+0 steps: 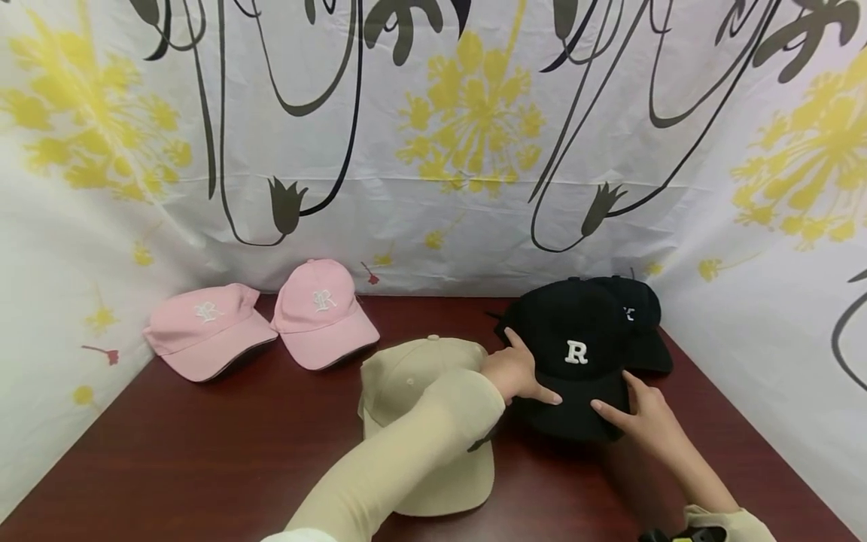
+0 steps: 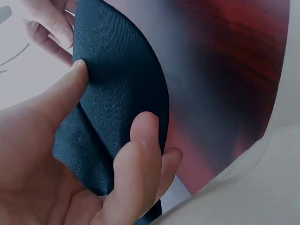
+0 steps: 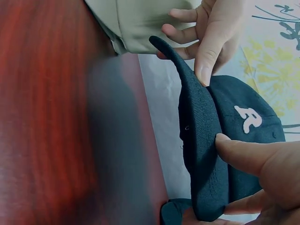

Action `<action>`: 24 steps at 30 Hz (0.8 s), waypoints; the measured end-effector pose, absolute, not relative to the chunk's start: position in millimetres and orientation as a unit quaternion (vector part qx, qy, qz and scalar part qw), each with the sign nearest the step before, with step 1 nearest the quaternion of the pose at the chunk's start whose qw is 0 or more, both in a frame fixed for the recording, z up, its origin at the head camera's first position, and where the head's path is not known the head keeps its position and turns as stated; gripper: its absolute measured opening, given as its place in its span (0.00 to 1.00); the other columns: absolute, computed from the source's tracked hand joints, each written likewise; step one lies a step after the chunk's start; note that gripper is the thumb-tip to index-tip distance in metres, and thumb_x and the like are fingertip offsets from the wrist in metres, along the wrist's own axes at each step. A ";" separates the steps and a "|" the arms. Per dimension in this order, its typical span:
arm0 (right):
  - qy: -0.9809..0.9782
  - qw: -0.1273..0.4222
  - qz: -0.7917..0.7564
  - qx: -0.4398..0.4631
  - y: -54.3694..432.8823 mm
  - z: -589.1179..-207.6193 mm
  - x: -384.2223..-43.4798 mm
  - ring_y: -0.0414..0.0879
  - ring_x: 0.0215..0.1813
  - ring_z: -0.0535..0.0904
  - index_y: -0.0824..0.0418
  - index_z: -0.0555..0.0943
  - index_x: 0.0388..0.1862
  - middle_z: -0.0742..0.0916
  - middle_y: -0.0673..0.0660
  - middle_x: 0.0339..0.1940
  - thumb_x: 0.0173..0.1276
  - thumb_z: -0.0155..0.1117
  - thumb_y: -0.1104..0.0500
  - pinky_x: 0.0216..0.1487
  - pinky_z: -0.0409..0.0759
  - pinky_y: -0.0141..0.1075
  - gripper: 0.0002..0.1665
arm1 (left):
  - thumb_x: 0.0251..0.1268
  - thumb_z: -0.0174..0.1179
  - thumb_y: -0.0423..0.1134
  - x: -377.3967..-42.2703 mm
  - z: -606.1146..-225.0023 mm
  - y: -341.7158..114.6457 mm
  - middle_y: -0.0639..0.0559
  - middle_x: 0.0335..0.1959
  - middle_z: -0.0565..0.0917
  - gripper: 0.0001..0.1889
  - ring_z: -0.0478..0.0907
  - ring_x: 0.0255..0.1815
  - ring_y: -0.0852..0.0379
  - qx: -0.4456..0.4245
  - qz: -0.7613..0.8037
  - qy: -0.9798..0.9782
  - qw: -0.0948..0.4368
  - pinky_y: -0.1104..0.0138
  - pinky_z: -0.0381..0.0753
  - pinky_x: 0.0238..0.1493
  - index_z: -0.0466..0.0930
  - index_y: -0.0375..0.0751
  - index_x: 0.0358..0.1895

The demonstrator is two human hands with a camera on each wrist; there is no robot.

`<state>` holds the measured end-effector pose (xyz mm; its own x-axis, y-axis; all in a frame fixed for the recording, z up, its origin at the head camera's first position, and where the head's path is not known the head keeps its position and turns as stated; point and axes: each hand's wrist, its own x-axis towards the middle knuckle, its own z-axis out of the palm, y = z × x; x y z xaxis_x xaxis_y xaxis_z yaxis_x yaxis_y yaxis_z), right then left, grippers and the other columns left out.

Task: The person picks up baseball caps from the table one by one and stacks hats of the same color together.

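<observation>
A black baseball cap (image 1: 565,316) with a white letter R faces me at the right of the table in the head view. My left hand (image 1: 516,373) grips it at the left side, its thumb on the brim. On the brim's right end, my right hand (image 1: 646,421) pinches with the thumb on top and fingers at the edge. In the right wrist view the cap's brim (image 3: 199,140) stands off the tabletop. A second dark cap (image 1: 653,339) sits behind, partly covered by the first. Under my left forearm lies a beige cap (image 1: 413,369), partly hidden by the sleeve.
Two pink caps (image 1: 318,301) with white lettering stand side by side at the back left. The dark red wooden table (image 1: 223,452) is bounded by a white patterned cloth (image 1: 406,248) behind and along both sides.
</observation>
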<state>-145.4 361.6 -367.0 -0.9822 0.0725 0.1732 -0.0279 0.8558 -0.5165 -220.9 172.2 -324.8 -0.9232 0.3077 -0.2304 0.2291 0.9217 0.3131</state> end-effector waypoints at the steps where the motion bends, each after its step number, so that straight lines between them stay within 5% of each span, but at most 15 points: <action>1: -0.959 0.092 0.270 -0.012 361.5 -368.3 -144.0 0.71 0.53 0.69 0.88 0.52 0.61 0.69 0.84 0.52 0.63 0.62 0.49 0.48 0.70 0.57 0.50 | 0.39 0.63 0.68 -219.0 -326.1 171.7 0.50 0.16 0.78 0.65 0.74 0.14 0.57 0.138 0.140 0.970 0.139 0.68 0.71 0.16 0.28 0.43 0.72; 12: -0.954 0.053 0.294 -0.013 357.7 -381.1 -131.6 0.64 0.48 0.76 0.88 0.51 0.61 0.75 0.81 0.48 0.62 0.62 0.48 0.45 0.74 0.52 0.51 | 0.39 0.62 0.71 -198.4 -346.7 163.5 0.51 0.15 0.75 0.63 0.72 0.16 0.58 0.155 0.107 0.976 0.108 0.67 0.70 0.20 0.37 0.40 0.73; 24: -0.951 -0.027 0.304 -0.041 359.3 -391.4 -128.4 0.69 0.52 0.73 0.86 0.50 0.62 0.65 0.85 0.53 0.62 0.60 0.43 0.42 0.77 0.49 0.54 | 0.41 0.63 0.68 -184.3 -368.5 156.5 0.51 0.11 0.75 0.62 0.72 0.10 0.59 0.149 0.163 0.967 0.132 0.69 0.69 0.14 0.36 0.39 0.73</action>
